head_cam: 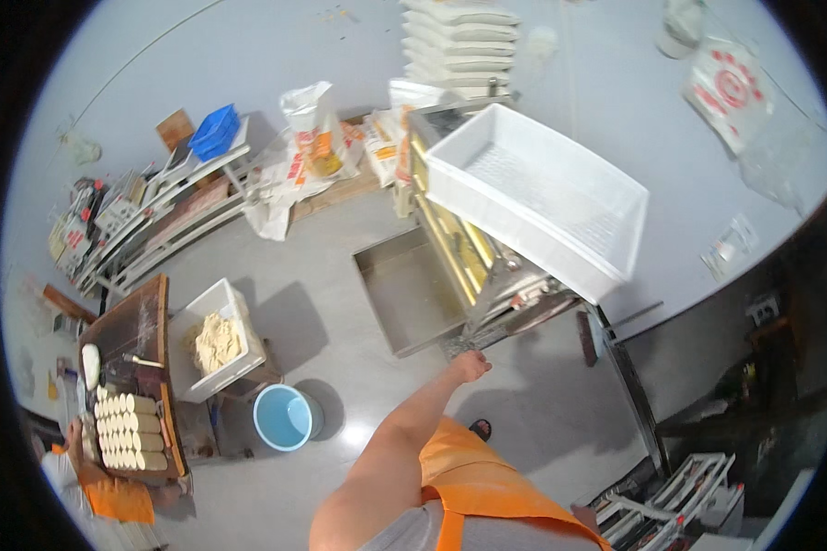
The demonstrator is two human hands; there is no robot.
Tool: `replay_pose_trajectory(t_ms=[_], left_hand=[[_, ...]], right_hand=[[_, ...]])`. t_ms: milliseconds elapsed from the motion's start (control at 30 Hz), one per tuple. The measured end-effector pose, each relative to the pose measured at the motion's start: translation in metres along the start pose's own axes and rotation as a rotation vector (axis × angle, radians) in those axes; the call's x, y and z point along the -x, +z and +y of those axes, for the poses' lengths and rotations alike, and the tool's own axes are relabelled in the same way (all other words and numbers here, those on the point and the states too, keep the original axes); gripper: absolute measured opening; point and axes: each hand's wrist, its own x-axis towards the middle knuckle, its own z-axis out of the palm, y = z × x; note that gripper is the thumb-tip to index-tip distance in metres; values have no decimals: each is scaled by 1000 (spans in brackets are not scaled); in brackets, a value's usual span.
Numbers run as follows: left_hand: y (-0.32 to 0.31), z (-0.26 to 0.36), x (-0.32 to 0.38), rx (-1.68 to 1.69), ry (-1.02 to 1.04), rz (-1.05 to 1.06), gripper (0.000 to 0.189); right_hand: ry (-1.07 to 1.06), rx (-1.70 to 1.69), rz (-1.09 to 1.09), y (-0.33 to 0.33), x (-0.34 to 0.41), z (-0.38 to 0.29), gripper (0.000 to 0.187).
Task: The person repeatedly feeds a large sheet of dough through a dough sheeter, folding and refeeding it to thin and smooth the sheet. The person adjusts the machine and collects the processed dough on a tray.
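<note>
My left hand is stretched out before me with its fingers curled, and nothing shows in it. It is nearest to the low front corner of a metal-framed machine with yellow bars along its side. A large white plastic crate with a grid-patterned bottom rests tilted across the machine's top. Beside the machine's base is a shallow rectangular metal tray. Of my right arm or hand, only a small bit of skin shows at the edge of my orange apron; its fingers are hidden.
A light-blue bucket stands near a white tub of dough. At left, a co-worker's hand is by a table bearing rows of dough cylinders. Sacks are stacked by the wall.
</note>
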Motion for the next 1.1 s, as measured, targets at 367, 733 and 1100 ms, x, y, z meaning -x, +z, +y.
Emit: replay_pose_trajectory(t_ms=[367,733,1100], left_hand=[[-151,-80,-212,203,-121,248,74],[-193,-129,-355,519,128,510,54],[-245,10,-93,153,376,211,31]], right_hand=[[-31,-749,365,-216,-49,-362,40],[301,-399,71,-115,-10,-394,62],[50,-767,258,-58,32,-432,64]])
